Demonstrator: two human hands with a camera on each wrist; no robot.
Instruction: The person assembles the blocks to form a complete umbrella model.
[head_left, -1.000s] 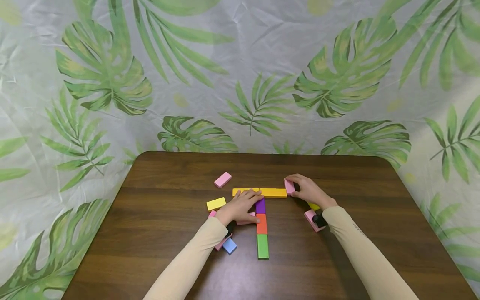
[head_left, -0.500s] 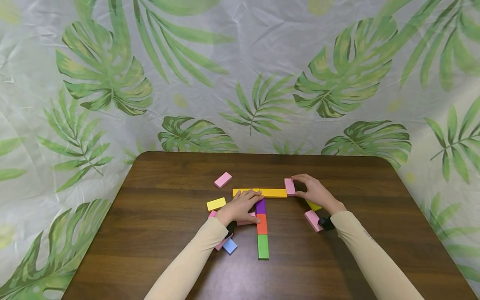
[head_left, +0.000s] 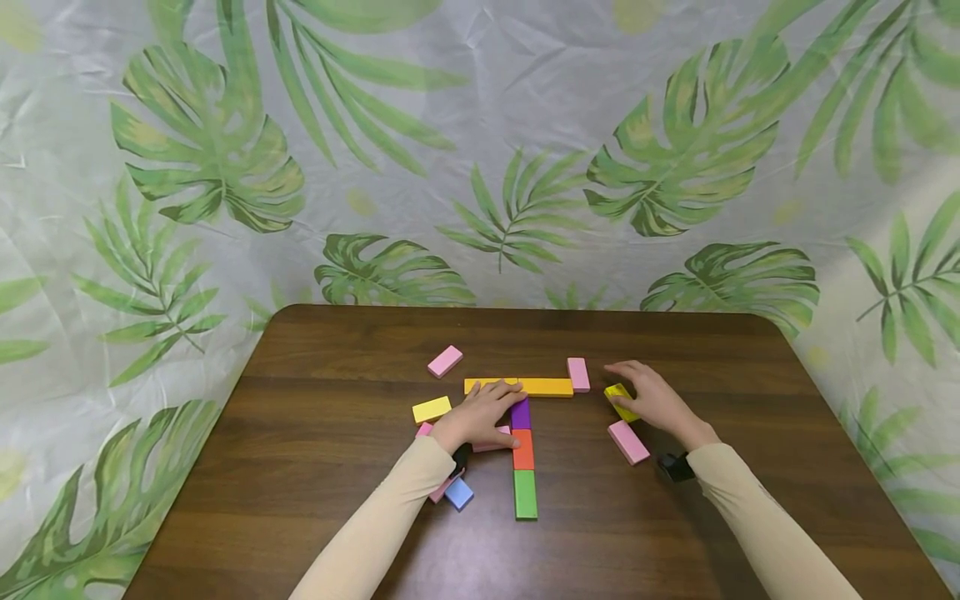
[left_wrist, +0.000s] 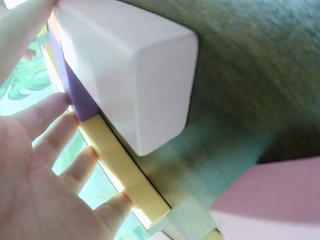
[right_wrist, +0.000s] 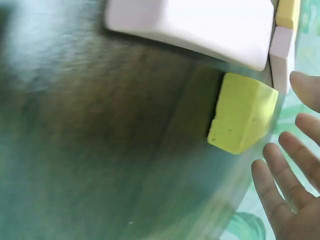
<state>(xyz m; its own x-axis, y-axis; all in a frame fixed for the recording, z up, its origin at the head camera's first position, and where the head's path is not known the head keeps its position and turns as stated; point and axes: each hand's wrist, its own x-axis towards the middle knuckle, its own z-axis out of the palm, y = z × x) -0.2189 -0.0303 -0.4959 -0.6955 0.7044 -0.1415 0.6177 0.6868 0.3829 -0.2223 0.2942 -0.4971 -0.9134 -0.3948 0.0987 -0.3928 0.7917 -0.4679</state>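
Note:
My left hand (head_left: 480, 414) lies with spread fingers over the left orange block (head_left: 480, 383) and the purple block (head_left: 521, 414); in the left wrist view its fingertips touch the row's edge. The right orange block (head_left: 546, 387) continues that row, ending against a tilted pink block (head_left: 578, 375). Below the purple one run a red block (head_left: 522, 450) and a green block (head_left: 526, 495) in a column. My right hand (head_left: 660, 404) hovers with parted fingers beside a yellow block (head_left: 617, 397), partly covering it. In the right wrist view nothing is between its fingers and the yellow block (right_wrist: 240, 114) sits before them.
Another pink block (head_left: 628, 442) lies near my right wrist. Left of the left hand are a second yellow block (head_left: 431, 409), a blue block (head_left: 460, 493) and several pink blocks, some partly hidden under the arm. A pink block (head_left: 446, 362) lies farther back on the brown table (head_left: 300, 467).
My right hand has let go of the pink block at the row's right end and moved right and toward me, to the yellow block. The left hand has stayed in place.

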